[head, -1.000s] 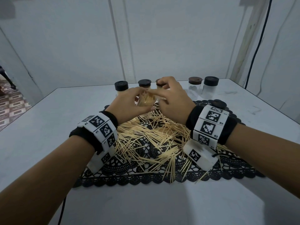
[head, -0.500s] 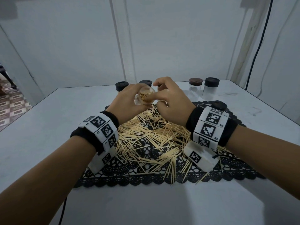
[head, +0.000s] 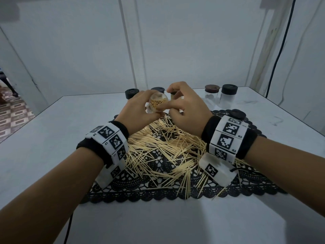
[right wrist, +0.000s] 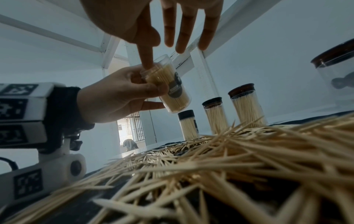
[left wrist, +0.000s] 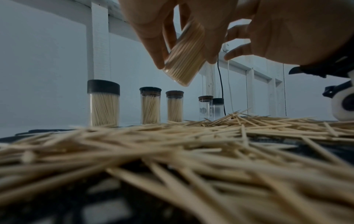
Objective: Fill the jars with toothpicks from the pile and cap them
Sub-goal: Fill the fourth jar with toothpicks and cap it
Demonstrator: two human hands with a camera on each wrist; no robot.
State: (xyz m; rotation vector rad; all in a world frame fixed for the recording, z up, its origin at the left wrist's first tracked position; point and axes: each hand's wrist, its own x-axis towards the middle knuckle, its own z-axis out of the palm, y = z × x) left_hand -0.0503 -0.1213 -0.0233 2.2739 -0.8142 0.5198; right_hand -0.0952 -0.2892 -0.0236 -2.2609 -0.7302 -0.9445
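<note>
Left hand (head: 139, 110) grips open jar (head: 157, 104); right hand (head: 186, 108) spread, forefinger at mouth; label only in right wrist view.

Head view looks down; wrist views look up from the toothpick pile (left wrist: 191, 151).

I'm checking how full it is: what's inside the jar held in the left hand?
The jar in the left hand is packed with toothpicks; their tips show at its open mouth. The right hand's forefinger covers part of the mouth.

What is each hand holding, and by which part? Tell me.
Left hand grips the open jar by its side wall, near the mouth. Right hand holds nothing; its forefinger touches the jar's mouth.
</note>
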